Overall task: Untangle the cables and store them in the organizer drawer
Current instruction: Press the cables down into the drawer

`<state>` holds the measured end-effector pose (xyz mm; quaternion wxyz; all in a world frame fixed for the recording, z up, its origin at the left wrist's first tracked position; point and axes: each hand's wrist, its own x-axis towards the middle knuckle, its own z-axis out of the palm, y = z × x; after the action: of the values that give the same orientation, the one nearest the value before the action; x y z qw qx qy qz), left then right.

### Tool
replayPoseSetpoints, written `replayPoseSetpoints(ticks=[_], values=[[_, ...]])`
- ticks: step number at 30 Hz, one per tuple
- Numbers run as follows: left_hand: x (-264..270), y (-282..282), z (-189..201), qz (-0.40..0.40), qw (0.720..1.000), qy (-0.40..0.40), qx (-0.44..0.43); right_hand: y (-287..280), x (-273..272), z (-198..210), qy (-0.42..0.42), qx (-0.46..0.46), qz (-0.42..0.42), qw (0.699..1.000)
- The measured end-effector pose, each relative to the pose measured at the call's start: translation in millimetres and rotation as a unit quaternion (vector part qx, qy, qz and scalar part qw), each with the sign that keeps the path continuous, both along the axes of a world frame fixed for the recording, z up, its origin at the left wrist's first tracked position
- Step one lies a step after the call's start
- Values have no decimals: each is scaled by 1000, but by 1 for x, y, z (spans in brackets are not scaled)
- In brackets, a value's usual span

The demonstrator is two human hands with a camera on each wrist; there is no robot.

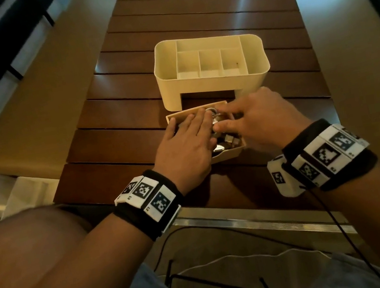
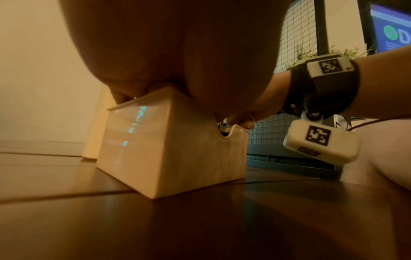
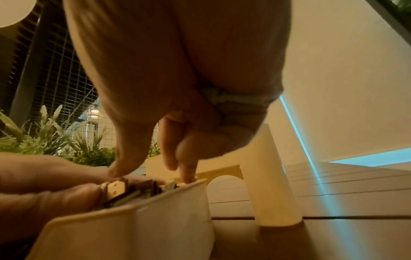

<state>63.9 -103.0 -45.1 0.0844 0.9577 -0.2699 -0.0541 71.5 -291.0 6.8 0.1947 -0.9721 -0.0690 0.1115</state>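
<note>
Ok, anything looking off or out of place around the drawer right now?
The drawer is out of the organizer, sitting skewed on the table. Its contents heap level with the rim. The left hand lies flat on them; the right hand reaches in. No spill or damage visible.

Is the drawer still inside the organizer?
No, the drawer sits pulled out on the table in front of the organizer, under both hands.

a blue screen point(image 2: 391, 26) at the top right corner of the left wrist view shows a big white letter "d" beside a green circle; the smaller lines under it are too blurred to read. the wrist bands point(image 1: 151, 198) carry only black-and-white square code marks, with tiny characters not legible.
</note>
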Motion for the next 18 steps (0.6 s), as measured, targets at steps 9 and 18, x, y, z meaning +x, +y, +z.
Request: replayPoseSetpoints(ticks=[9,18], values=[[4,12,5,10,995,36,-92,8,0,-21,33,-15,-18,999],[-57,-5,-20,2,995,-96,11,9,-2,-24,35,-23,-41,998]])
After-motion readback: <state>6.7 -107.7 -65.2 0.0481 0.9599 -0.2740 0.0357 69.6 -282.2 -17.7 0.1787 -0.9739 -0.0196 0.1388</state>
